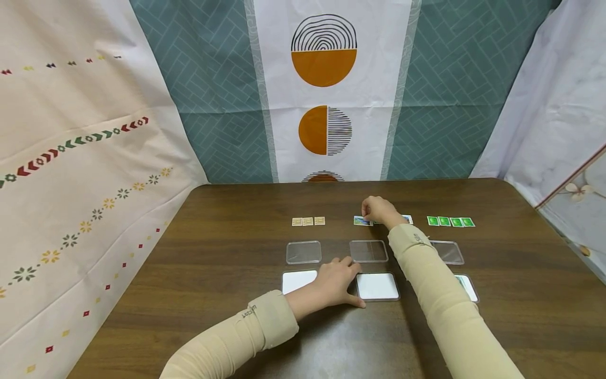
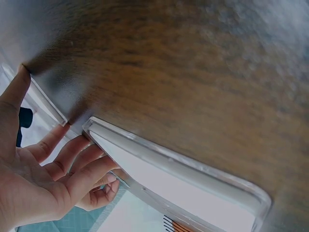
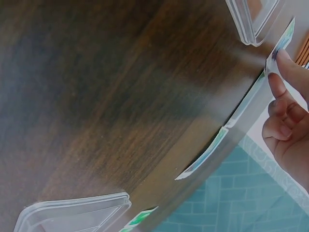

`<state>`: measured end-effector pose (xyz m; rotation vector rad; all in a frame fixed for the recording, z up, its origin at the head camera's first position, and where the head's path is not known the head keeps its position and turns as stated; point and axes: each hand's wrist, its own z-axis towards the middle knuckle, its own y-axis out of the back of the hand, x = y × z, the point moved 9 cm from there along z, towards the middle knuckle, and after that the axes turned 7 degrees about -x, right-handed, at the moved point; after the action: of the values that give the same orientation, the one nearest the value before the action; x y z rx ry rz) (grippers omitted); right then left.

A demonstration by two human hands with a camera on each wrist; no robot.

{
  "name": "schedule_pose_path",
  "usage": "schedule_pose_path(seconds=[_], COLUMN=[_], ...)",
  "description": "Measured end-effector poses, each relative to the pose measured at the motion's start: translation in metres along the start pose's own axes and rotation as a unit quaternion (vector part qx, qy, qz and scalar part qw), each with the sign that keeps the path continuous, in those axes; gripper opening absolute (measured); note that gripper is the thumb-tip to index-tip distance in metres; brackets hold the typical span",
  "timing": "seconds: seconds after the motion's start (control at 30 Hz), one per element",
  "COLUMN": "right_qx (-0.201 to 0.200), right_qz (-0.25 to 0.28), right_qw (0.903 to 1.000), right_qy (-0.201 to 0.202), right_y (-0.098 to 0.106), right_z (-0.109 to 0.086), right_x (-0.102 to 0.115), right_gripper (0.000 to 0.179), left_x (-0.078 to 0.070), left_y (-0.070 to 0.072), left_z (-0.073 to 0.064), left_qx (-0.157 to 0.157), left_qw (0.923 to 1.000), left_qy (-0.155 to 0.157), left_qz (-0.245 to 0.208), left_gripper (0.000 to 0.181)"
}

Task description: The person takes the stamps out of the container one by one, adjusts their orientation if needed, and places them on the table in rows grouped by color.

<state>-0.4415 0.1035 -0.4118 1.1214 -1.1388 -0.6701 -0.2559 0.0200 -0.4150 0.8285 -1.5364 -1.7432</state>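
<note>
My right hand (image 1: 379,210) pinches a blue-green stamp (image 3: 281,44) between thumb and index finger, at the left end of a row of similar stamps (image 3: 205,153). In the right wrist view the pinched stamp is tilted up from the table. My left hand (image 1: 333,281) rests at the left end of the middle white-lined case (image 1: 377,287). Its thumb is by the near corner and its index finger by the far corner, both extended. That hand partly covers the left white-lined case (image 1: 297,279). Behind the middle case lies a clear lid (image 1: 368,251).
Three yellow stamps (image 1: 308,221) lie at the back left, and several green stamps (image 1: 451,221) at the back right. Two other clear lids lie left (image 1: 303,252) and right (image 1: 448,252). The right sleeve partly hides the right white-lined case (image 1: 467,287). Curtains hang behind the wooden table (image 1: 227,252).
</note>
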Motion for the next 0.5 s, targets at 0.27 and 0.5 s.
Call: schedule_pose_path(seconds=[0.27, 0.5], right_qx=[-0.008, -0.012], right_qz=[-0.003, 0.000], right_qw=[0.9999, 0.9999], right_qy=[0.007, 0.006], right_y=[0.0035, 0.0080], right_z=[-0.0027, -0.0046], right_x=[-0.0037, -0.0064], right_gripper=[0.014, 0.012], left_x=[-0.0018, -0.0013], left_y=[-0.0001, 0.0012], left_z=[0.0003, 0.0008], left_qx=[0.000, -0.004], left_qw=[1.0000, 1.0000], left_qy=[-0.004, -0.004], left_qz=[-0.004, -0.001], left_gripper=[0.071, 0.070])
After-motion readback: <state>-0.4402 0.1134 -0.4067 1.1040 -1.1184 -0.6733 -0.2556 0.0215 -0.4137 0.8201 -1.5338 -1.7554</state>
